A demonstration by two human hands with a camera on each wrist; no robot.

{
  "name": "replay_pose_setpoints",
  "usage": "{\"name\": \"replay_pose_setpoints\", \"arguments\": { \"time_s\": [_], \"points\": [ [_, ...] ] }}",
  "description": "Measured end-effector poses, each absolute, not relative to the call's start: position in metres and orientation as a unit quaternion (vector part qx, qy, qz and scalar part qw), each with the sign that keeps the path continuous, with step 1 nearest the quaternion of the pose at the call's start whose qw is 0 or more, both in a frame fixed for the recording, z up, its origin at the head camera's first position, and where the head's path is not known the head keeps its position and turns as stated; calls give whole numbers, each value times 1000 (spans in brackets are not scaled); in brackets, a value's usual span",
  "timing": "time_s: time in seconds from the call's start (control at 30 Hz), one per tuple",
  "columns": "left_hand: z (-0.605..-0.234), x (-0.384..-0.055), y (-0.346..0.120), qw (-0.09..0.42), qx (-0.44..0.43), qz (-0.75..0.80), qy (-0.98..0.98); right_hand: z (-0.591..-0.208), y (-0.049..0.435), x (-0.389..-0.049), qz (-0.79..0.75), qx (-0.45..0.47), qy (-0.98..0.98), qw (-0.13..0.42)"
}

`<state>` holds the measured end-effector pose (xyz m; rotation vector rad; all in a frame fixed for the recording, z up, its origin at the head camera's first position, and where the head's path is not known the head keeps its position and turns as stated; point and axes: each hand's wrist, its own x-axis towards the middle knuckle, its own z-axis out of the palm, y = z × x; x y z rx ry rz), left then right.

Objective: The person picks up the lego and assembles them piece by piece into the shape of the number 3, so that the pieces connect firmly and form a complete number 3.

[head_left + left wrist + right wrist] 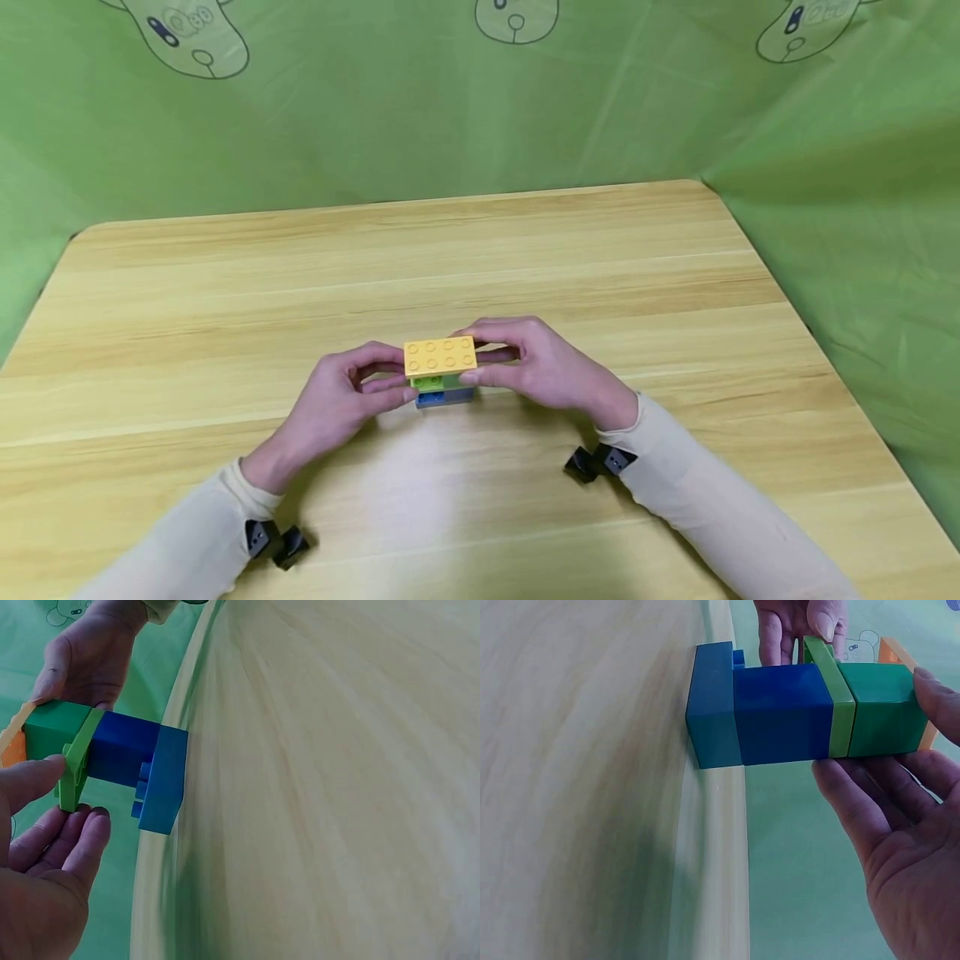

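Note:
A stack of toy building bricks stands at the middle of the table, between both hands. On top is a wide yellow-orange brick (pixel 440 357), studs facing up. Beneath it come a green brick (pixel 885 712), a thin lime-green brick (pixel 842 720), a dark blue brick (pixel 784 716) and, lowest, a medium-blue brick (pixel 715 712). My left hand (pixel 337 387) pinches the overhanging end of the lime-green brick between thumb and fingers. From the other side my right hand (pixel 536 362) grips the upper stack, its thumb near the green and yellow-orange bricks.
The wood-grain table (pixel 450 267) extends around the stack on all sides. A green cloth (pixel 375 125) with printed cartoon heads hangs behind it and along the right. Small black devices (pixel 262 540) are strapped over both light sleeves.

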<state>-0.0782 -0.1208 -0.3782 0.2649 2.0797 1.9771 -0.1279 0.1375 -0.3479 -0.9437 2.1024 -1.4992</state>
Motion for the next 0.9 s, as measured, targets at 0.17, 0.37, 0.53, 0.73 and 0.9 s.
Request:
{"name": "replay_pose_setpoints", "arguments": {
  "time_s": [0.17,0.37,0.53,0.73,0.9],
  "points": [
    [-380,-79,-122,113,97,664,732,-348,137,-128,-533,-338,751,194],
    [-382,-79,-126,68,114,619,774,-345,135,-131,-522,-351,756,182],
    [-380,-78,-128,49,100,614,782,-341,133,-135,-515,-339,767,178],
    [-373,-81,-124,3,84,634,768,-330,128,-145,-525,-297,783,148],
    [-366,-88,-115,-17,50,642,765,-324,120,-154,-579,-224,777,108]
  ]
}}
